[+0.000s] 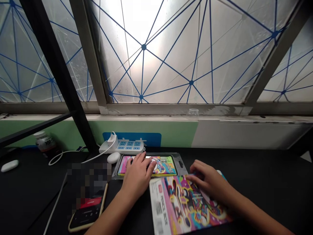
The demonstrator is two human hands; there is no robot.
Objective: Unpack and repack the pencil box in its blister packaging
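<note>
A colourful pencil box in a clear plastic blister pack lies on the black desk. My left hand rests flat on it with the fingers spread. Nearer to me lies a bright printed card insert marked "pencil box". My right hand lies on the insert's far edge, fingers curled down onto it; I cannot make out whether they pinch anything.
A phone lies at the left front, with a white cable beside it. A white power strip with a plugged charger sits by the wall, a small white case next to it. A bottle and another white case stand at far left.
</note>
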